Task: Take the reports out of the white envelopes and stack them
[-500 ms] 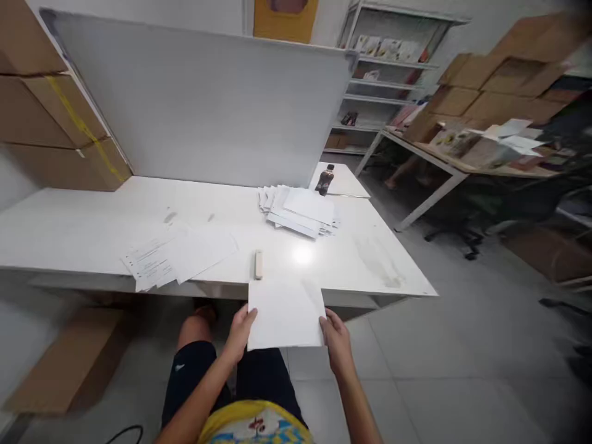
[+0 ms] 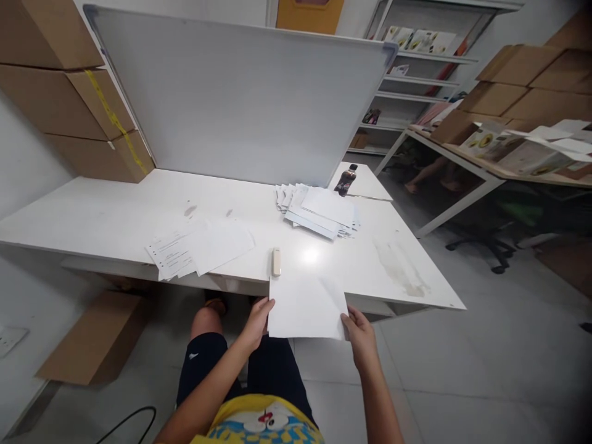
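White paper sheets (image 2: 308, 308) lie partly over the table's front edge, held from both sides. My left hand (image 2: 259, 322) pinches their left edge, thumb on top. On the right edge, my right hand (image 2: 359, 336) grips in the same way. A small beige stapler-like object (image 2: 276, 262) rests on the table just beyond the sheets. Farther back sits a messy pile of papers (image 2: 324, 209). Several fanned sheets (image 2: 208, 250), some with printed text, lie to the left near the front edge.
A whiteboard (image 2: 240, 98) stands along the back of the white table (image 2: 115, 209). A dark bottle (image 2: 346, 180) is behind the paper pile. Cardboard boxes (image 2: 92, 105) are stacked at the left, and another box (image 2: 92, 339) is on the floor. Shelves and a second table stand at the right.
The camera view has shifted, so the scene sits farther right in the picture. Both hands still hold the sheets by their sides.
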A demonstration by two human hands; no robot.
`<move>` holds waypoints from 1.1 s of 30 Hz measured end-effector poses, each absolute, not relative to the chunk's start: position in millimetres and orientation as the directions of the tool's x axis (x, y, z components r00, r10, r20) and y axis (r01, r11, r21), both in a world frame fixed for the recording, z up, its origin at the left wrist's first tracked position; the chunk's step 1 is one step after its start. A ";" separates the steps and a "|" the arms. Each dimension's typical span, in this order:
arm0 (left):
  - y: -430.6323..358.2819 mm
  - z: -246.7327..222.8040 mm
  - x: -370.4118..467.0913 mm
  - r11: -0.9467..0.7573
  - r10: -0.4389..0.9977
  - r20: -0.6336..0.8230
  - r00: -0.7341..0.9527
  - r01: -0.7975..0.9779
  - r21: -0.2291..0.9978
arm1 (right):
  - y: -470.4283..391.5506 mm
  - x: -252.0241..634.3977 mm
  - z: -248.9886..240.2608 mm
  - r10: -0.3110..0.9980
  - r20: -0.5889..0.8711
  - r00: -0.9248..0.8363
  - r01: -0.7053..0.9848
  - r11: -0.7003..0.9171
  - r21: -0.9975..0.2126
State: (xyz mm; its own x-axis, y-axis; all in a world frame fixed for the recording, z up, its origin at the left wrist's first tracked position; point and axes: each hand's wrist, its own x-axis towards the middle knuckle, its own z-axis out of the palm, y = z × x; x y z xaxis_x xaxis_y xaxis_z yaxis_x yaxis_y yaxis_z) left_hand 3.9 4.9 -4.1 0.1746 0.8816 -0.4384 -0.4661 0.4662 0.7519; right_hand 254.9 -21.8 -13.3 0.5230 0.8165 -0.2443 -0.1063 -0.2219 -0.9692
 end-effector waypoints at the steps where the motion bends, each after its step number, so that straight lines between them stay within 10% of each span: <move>1: 4.7 -3.6 3.8 0.488 0.870 -0.458 0.183 -0.452 0.747 | -20.2 254.3 -13.5 0.810 -0.241 0.534 -0.103 -0.221 -0.970; 5: 6.4 -2.8 6.1 0.525 0.847 -0.505 0.167 -0.416 0.742 | -14.1 252.1 -6.0 0.802 -0.184 0.568 0.030 -0.243 -0.969; 13: 4.2 4.7 8.8 0.459 0.888 -0.426 0.174 -0.404 0.791 | -1.1 214.9 48.4 0.832 0.480 0.279 0.715 0.153 -0.682; 21: 4.1 4.8 10.2 0.457 0.883 -0.452 0.124 -0.445 0.770 | 48.5 140.6 64.0 0.860 0.415 -0.297 0.779 0.470 -0.416; 33: -0.9 8.7 13.0 0.449 0.877 -0.476 0.064 -0.460 0.766 | 66.4 120.1 62.9 0.911 0.305 -0.278 0.921 0.343 -0.183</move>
State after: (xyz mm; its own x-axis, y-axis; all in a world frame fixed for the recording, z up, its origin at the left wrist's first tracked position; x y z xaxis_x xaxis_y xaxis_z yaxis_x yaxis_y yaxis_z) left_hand 13.0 -0.9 8.7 0.0641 0.8772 -0.4758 -0.4601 0.4490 0.7660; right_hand 120.1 66.4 62.9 -0.2781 0.9107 0.3055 0.9215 0.3427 -0.1829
